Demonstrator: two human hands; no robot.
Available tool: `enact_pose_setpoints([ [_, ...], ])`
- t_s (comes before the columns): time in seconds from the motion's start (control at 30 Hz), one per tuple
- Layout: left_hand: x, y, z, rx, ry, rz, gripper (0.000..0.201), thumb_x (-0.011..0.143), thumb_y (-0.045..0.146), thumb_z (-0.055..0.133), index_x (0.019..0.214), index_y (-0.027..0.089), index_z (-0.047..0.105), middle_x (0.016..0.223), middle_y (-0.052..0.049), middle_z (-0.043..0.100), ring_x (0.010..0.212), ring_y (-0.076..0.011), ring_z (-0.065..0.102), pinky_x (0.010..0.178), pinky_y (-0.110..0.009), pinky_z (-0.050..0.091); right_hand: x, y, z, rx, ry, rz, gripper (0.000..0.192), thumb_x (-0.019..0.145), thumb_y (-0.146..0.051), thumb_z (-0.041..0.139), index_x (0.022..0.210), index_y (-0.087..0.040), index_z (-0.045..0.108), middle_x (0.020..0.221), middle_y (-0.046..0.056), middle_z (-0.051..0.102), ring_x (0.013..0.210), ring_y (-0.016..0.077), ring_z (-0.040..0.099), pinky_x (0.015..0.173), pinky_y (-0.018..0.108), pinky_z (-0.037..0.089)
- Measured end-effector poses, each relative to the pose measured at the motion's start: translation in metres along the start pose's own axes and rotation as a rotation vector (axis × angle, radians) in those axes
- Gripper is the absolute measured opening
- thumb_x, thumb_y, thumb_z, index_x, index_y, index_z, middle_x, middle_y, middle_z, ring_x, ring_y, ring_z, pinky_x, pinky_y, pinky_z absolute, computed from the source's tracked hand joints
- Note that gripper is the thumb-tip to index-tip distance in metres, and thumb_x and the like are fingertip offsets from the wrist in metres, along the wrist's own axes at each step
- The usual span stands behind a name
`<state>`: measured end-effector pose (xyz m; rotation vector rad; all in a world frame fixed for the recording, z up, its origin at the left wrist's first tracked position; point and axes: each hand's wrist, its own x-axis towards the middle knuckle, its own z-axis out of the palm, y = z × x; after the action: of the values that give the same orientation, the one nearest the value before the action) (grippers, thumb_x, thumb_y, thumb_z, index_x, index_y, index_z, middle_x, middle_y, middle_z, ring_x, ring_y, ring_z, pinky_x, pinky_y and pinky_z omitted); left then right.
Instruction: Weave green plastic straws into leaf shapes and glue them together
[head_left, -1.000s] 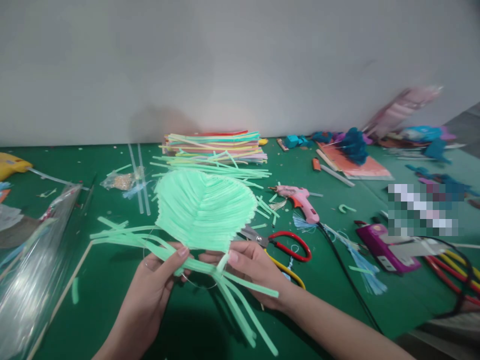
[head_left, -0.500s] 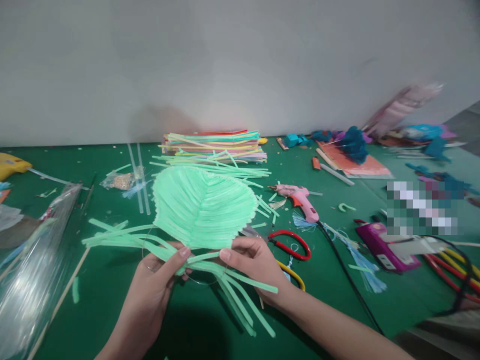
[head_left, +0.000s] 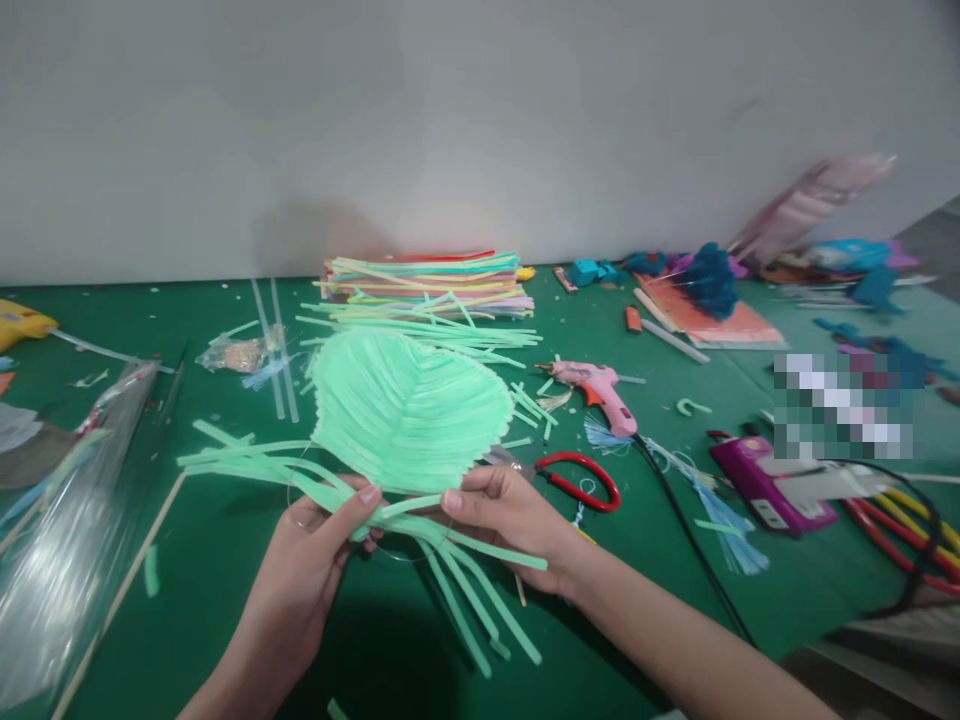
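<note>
A mint-green leaf-shaped panel (head_left: pixel 409 410), built of pipe cleaners laid side by side with a fuzzy edge, stands tilted in front of me. Below it, my left hand (head_left: pixel 330 530) pinches a bundle of loose pipe cleaner ends (head_left: pixel 270 470) between thumb and fingers. Some ends stick out left, others fan down to the right. My right hand (head_left: pixel 499 515) closes thumb and fingers on one pipe cleaner (head_left: pixel 416 507) at the panel's lower right edge. A thin wire ring (head_left: pixel 405 556) passes under both hands, partly hidden.
Behind the panel lies a pile of coloured pipe cleaners (head_left: pixel 427 275). To the right are red-handled scissors (head_left: pixel 581 483), a pink glue gun (head_left: pixel 600 390) with a black cord and a purple device (head_left: pixel 765 485). Clear plastic sleeves (head_left: pixel 75 560) and a thin stick (head_left: pixel 124 590) lie left.
The panel has tilted slightly to the right, and the loose ends have shifted a little. Both hands keep their grip. The whole view has moved slightly.
</note>
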<state>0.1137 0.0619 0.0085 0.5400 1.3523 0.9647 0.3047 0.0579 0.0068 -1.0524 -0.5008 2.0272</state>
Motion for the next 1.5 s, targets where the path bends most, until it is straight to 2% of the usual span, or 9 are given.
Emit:
enact_pose_setpoints([
  [0.2, 0.000, 0.001, 0.002, -0.002, 0.011, -0.033, 0.030, 0.058, 0.035, 0.087, 0.075, 0.018, 0.069, 0.062, 0.002, 0.063, 0.058, -0.0113, 0.055, 0.053, -0.020, 0.047, -0.001, -0.003, -0.003, -0.029, 0.007, 0.030, 0.035, 0.057, -0.033, 0.091, 0.065, -0.013, 0.063, 0.072, 0.002, 0.073, 0.066, 0.0126, 0.067, 0.065, 0.024, 0.047],
  [0.33, 0.000, 0.003, -0.001, -0.110, -0.008, -0.102, 0.028, 0.058, 0.033, 0.087, 0.071, 0.018, 0.067, 0.065, 0.002, 0.062, 0.058, -0.0103, 0.055, 0.055, -0.019, 0.050, -0.001, -0.001, -0.007, 0.081, -0.167, 0.022, 0.032, 0.065, -0.034, 0.087, 0.078, -0.014, 0.066, 0.085, 0.005, 0.074, 0.083, 0.0152, 0.069, 0.085, 0.030, 0.048],
  [0.47, -0.002, 0.003, -0.002, -0.143, -0.040, -0.166, 0.032, 0.057, 0.034, 0.087, 0.076, 0.017, 0.068, 0.071, 0.001, 0.062, 0.063, -0.0120, 0.057, 0.061, -0.022, 0.054, 0.001, 0.004, -0.006, 0.097, -0.205, -0.069, 0.028, 0.071, -0.035, 0.083, 0.085, -0.016, 0.068, 0.083, 0.003, 0.073, 0.083, 0.0159, 0.070, 0.083, 0.031, 0.049],
  [0.67, -0.001, -0.001, 0.001, -0.143, -0.101, -0.188, 0.032, 0.059, 0.033, 0.086, 0.079, 0.017, 0.067, 0.077, -0.002, 0.065, 0.064, -0.0120, 0.056, 0.060, -0.022, 0.053, 0.001, 0.010, 0.001, 0.006, -0.171, -0.244, 0.034, 0.065, -0.041, 0.086, 0.082, -0.017, 0.067, 0.075, 0.003, 0.073, 0.079, 0.0191, 0.071, 0.082, 0.035, 0.051],
  [0.93, -0.001, -0.004, -0.004, -0.079, -0.276, -0.116, 0.029, 0.072, 0.041, 0.078, 0.082, 0.015, 0.068, 0.078, -0.006, 0.068, 0.076, -0.0186, 0.063, 0.072, -0.029, 0.052, 0.003, 0.016, -0.005, -0.043, -0.119, -0.222, 0.045, 0.043, -0.039, 0.095, 0.069, -0.018, 0.065, 0.064, -0.001, 0.071, 0.063, 0.0165, 0.069, 0.069, 0.029, 0.052],
  [1.07, -0.002, -0.003, -0.004, -0.067, -0.269, -0.128, 0.028, 0.073, 0.040, 0.077, 0.082, 0.015, 0.069, 0.079, -0.006, 0.069, 0.078, -0.0188, 0.064, 0.072, -0.028, 0.051, 0.002, 0.015, -0.005, -0.055, -0.106, -0.206, 0.044, 0.041, -0.038, 0.095, 0.067, -0.017, 0.065, 0.064, 0.001, 0.071, 0.064, 0.0193, 0.070, 0.071, 0.033, 0.054],
  [1.23, -0.002, -0.004, -0.004, -0.094, -0.235, -0.101, 0.022, 0.071, 0.035, 0.080, 0.077, 0.018, 0.067, 0.070, 0.000, 0.065, 0.064, -0.0116, 0.057, 0.058, -0.021, 0.046, 0.002, 0.015, -0.004, -0.069, -0.068, -0.233, 0.045, 0.039, -0.041, 0.095, 0.063, -0.017, 0.064, 0.062, 0.000, 0.069, 0.065, 0.0203, 0.070, 0.071, 0.034, 0.053],
  [1.4, -0.002, 0.000, -0.002, -0.143, -0.119, -0.109, 0.031, 0.055, 0.030, 0.089, 0.074, 0.018, 0.069, 0.064, 0.003, 0.062, 0.057, -0.0095, 0.053, 0.054, -0.019, 0.047, 0.002, 0.014, -0.006, -0.102, -0.072, -0.266, 0.035, 0.055, -0.039, 0.090, 0.069, -0.016, 0.067, 0.066, 0.000, 0.071, 0.062, 0.0142, 0.067, 0.065, 0.027, 0.051],
  [1.5, -0.002, 0.003, 0.000, -0.129, -0.082, -0.092, 0.031, 0.054, 0.029, 0.089, 0.075, 0.018, 0.070, 0.068, 0.002, 0.065, 0.058, -0.0093, 0.054, 0.054, -0.019, 0.048, 0.001, 0.011, -0.004, -0.078, -0.046, -0.250, 0.034, 0.056, -0.036, 0.090, 0.069, -0.017, 0.066, 0.059, -0.002, 0.068, 0.062, 0.0151, 0.068, 0.065, 0.027, 0.052],
])
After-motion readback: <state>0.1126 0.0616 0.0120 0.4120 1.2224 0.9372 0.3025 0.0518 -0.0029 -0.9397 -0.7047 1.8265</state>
